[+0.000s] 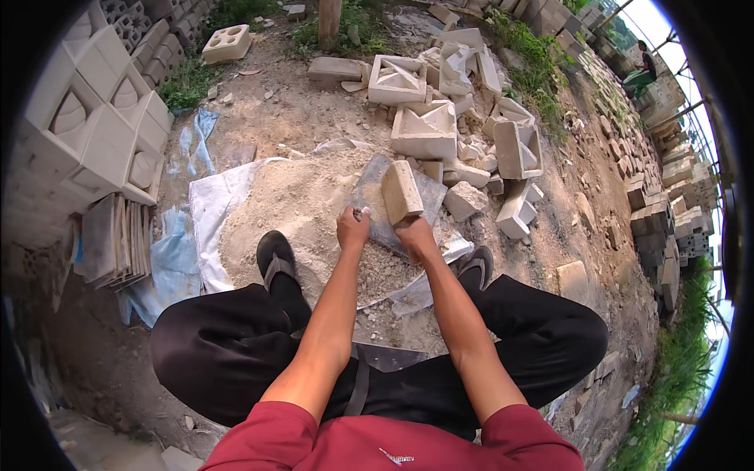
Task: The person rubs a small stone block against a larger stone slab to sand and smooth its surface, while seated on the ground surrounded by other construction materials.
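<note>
My right hand (pixel 415 238) grips the lower end of a beige rectangular block (pixel 401 191), which is tilted above a flat grey board (pixel 437 198). To its left, my left hand (pixel 353 226) is closed at the board's left edge. A small pale bit shows at its fingers, too small to name. The board lies on a heap of pale sandy powder (pixel 287 200), with some powder scattered over its surface. Under the heap spreads a white sheet (pixel 210 228).
Broken pale cast blocks (pixel 424 129) are piled beyond the board to the right. Patterned blocks (pixel 102 110) form a stack at left, above leaning thin boards (pixel 118 239). My sandalled feet (pixel 276 255) flank the heap. Far right, a person (pixel 642 67) sits near stacked blocks.
</note>
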### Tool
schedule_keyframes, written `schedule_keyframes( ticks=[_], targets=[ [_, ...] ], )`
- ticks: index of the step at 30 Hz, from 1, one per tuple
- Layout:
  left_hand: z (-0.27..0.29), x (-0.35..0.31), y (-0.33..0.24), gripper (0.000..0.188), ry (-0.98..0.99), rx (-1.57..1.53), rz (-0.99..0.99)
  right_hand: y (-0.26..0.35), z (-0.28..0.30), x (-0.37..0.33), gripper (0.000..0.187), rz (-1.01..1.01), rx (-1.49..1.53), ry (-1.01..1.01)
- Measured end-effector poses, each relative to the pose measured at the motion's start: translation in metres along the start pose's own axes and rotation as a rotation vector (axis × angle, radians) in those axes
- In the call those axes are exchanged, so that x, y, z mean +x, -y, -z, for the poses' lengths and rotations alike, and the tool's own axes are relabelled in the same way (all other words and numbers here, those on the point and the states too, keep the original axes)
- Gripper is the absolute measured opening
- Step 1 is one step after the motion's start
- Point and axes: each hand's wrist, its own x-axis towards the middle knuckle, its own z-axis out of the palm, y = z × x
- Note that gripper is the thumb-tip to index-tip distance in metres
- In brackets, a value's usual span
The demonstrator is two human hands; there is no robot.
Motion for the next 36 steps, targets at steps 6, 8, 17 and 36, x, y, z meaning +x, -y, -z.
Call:
schedule_keyframes(
  ticks=[6,8,17,36],
  targets=[
    [-0.006,0.013,0.008,0.026,0.085,-0.024,-0.081,0.013,0.005,-0.009,0.038,-0.122,0.147,0.009],
    [-0.018,0.009,0.005,0.026,0.100,-0.101,-0.004,0.007,0.000,-0.012,0.039,-0.075,0.134,-0.107],
    [-0.026,0.024,0.026,0.024,0.114,-0.135,0.245,0.054,-0.003,-0.036,0.049,-0.017,0.053,-0.093],
    [-0.027,0.021,0.012,0.022,0.103,-0.080,0.183,0.039,0.010,-0.021,0.048,0.040,0.022,-0.078]
  ],
)
